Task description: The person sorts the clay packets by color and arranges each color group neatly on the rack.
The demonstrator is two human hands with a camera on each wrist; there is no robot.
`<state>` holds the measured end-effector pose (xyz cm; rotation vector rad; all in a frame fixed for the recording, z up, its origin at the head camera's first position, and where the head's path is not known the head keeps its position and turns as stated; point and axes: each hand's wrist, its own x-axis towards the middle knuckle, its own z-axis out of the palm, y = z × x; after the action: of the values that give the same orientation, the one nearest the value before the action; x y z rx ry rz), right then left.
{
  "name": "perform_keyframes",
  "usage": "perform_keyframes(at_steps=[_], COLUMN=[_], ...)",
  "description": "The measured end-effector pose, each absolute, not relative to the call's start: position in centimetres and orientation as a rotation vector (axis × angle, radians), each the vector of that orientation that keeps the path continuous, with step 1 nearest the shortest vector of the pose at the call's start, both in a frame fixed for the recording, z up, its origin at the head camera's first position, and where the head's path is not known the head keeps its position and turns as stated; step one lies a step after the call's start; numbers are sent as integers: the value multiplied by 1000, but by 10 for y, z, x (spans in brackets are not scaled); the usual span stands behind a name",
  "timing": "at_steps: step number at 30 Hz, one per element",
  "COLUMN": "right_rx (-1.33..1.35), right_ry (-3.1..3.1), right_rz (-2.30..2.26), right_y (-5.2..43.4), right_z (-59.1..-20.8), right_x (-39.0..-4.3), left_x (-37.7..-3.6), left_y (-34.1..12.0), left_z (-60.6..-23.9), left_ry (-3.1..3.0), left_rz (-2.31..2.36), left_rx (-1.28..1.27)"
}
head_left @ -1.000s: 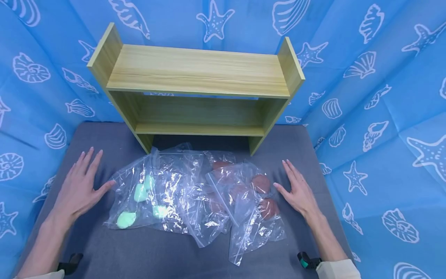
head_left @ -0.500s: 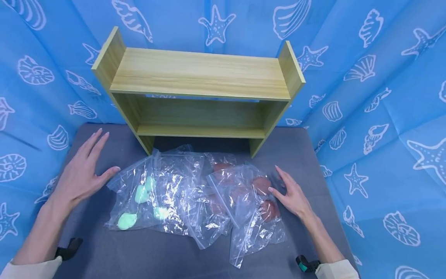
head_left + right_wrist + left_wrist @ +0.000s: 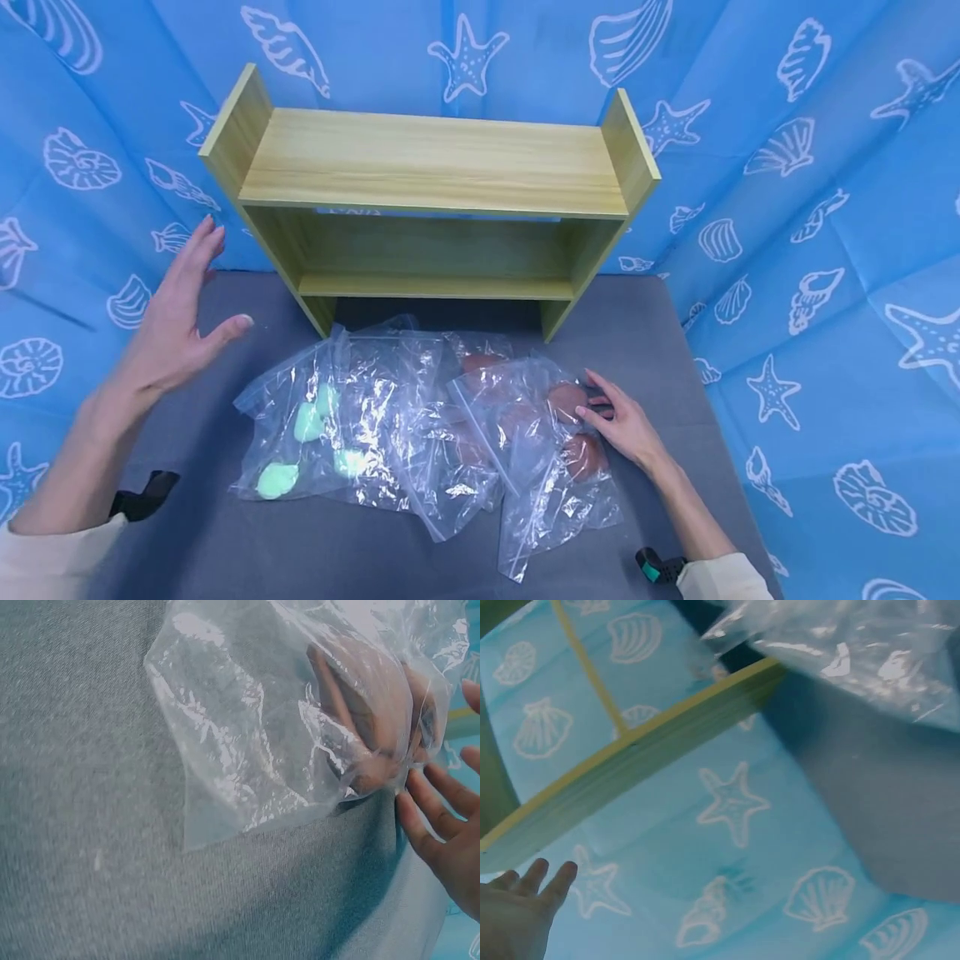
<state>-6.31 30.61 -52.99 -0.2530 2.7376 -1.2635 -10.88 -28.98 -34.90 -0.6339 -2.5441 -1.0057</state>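
Note:
Two clear plastic bags lie on the grey table (image 3: pixel 660 333) in front of a wooden shelf (image 3: pixel 435 162). The left bag (image 3: pixel 330 417) holds several pale green lumps. The right bag (image 3: pixel 540 442) (image 3: pixel 270 750) holds brown round pieces. My right hand (image 3: pixel 622 421) (image 3: pixel 442 825) lies at the right edge of that bag, its straight fingertips touching the plastic by a brown piece. My left hand (image 3: pixel 183 308) (image 3: pixel 517 911) hovers raised in the air, fingers spread and holding nothing, left of the shelf's left side.
Blue cloth printed with white shells and starfish (image 3: pixel 810 208) walls the table at the back and both sides. The shelf has an upper board and a lower board (image 3: pixel 435 286), both bare. Grey table shows in front of the bags (image 3: pixel 337 550).
My left hand has lifted off the table and risen toward the shelf's left side. My right hand has slid left until its fingertips meet the bag of brown pieces.

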Motion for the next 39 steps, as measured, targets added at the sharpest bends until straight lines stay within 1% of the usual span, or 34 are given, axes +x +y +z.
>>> perform_keyframes(at_steps=[8, 18, 23, 31, 39], right_rx=[-195, -254, -216, -124, -83], right_ry=[2711, 2693, 2661, 2501, 2400], right_rz=[-1260, -1188, -1279, -1472, -1493], right_y=[304, 306, 306, 306, 307], right_z=[-533, -539, -538, -535, -526], right_x=[-65, -56, -58, -63, -66], left_x=[-122, -145, -162, -191, -202], left_y=[-280, -270, -260, -255, -254], left_z=[-313, -293, -275, -253, -246], left_ry=[-2356, -2379, -2444, -2532, -2245], left_rz=[-1217, -1367, -1500, -1778, -2321], left_rx=[-639, -672, -593, -368, -269])
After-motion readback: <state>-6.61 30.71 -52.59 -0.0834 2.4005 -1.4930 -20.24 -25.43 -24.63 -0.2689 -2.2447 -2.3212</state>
